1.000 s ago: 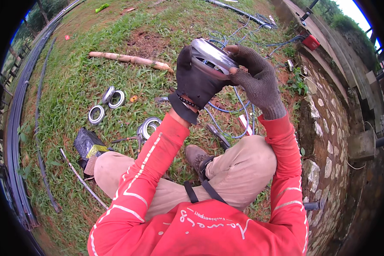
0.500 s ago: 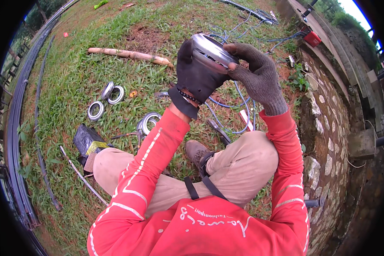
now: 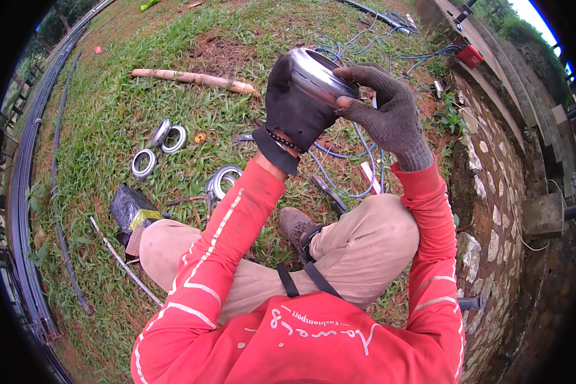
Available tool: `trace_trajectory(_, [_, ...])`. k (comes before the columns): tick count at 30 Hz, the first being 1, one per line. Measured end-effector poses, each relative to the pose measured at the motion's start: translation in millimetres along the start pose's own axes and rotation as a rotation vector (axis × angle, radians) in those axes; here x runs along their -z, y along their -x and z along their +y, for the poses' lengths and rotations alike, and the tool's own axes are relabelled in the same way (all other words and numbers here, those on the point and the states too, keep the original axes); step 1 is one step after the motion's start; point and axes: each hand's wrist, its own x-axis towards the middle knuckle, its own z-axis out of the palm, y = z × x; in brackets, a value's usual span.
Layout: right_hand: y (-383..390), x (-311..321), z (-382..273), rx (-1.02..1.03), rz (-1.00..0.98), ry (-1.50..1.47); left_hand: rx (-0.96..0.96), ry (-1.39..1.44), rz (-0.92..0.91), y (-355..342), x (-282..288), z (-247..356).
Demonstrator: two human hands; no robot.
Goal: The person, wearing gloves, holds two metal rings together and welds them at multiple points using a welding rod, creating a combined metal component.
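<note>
A shiny metal ring point(image 3: 318, 75), hollow and rounded at the rim, is held up in front of me with its opening tilted upward. My left hand point(image 3: 299, 105), in a black glove with a beaded bracelet at the wrist, is closed around its left side and underside. From the right, my right hand point(image 3: 387, 109) in a grey knit glove pinches the ring's edge between thumb and fingers. Similar rings lie on the grass to the left: one ring point(image 3: 144, 164), a second ring point(image 3: 174, 139) with another leaning beside it, and more rings point(image 3: 226, 183) near my left forearm.
A wooden pole point(image 3: 195, 78) lies ahead, and blue hose point(image 3: 345, 157) loops across the grass. Near my left knee are a black-wrapped bundle point(image 3: 131, 208) and a stick point(image 3: 125, 262). Long metal bars point(image 3: 29, 192) run along the left; a stone wall point(image 3: 493, 211) stands right.
The metal ring has turned in my hands; the dark slots seen along its side no longer show as gaps. My right hand has shifted slightly, its grip still on the edge.
</note>
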Motion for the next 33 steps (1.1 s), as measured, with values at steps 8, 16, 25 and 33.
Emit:
trace_trajectory(8, [-2.4, 2.1, -3.8, 0.146, -0.028, 0.216, -0.134, -0.155, 0.128, -2.3, 6.3, -2.3])
trace_trajectory(16, [-0.5, -3.1, -4.7, 0.073, -0.027, 0.171, -0.179, -0.320, 0.176, -0.3, 3.6, -7.7])
trace_trajectory(25, [4.0, -5.4, 4.8, -0.204, 0.047, -0.288, -0.049, -0.647, 0.140, 0.7, -12.0, -4.6])
trace_trajectory(33, [1.1, 0.1, -2.6, -0.299, 0.080, -0.332, 0.048, -0.183, 0.050, -2.3, -17.6, -8.1])
